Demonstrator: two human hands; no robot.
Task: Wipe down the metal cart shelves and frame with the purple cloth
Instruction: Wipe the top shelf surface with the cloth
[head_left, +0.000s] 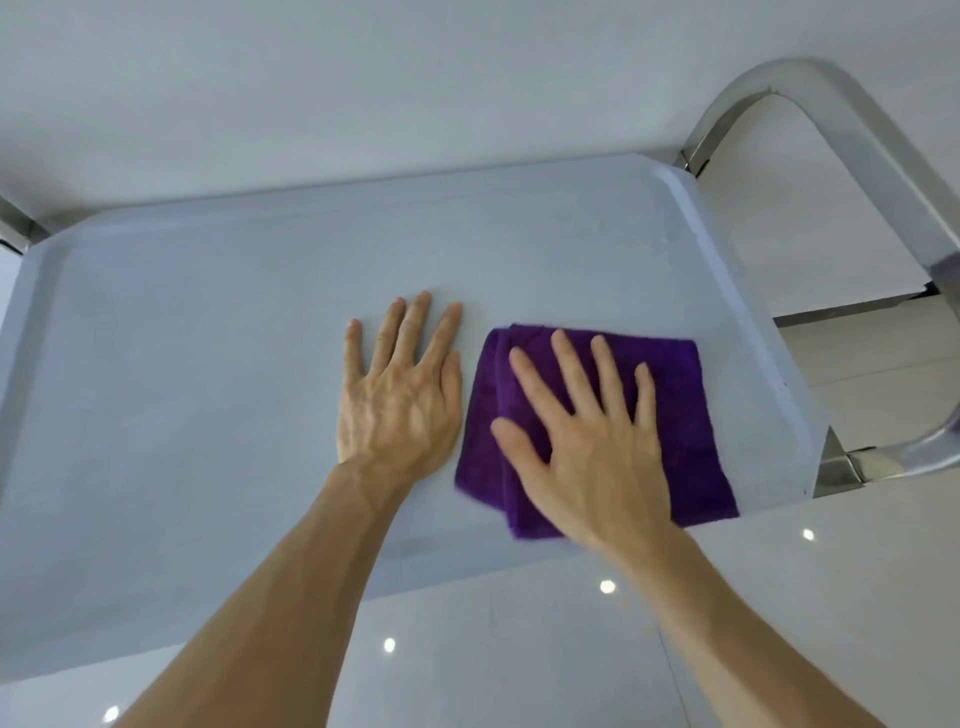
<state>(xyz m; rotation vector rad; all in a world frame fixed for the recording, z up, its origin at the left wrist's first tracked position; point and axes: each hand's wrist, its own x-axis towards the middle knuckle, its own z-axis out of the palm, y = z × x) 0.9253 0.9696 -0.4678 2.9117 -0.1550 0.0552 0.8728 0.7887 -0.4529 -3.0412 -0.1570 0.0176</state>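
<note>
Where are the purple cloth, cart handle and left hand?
purple cloth (691, 415): head view, bare right part of the cloth.
cart handle (810, 83): head view, top bend of the tube.
left hand (400, 410): head view, back of the hand.

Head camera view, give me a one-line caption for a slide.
Right hand presses a folded purple cloth flat on the metal cart's top shelf; left hand rests flat beside it.
</note>
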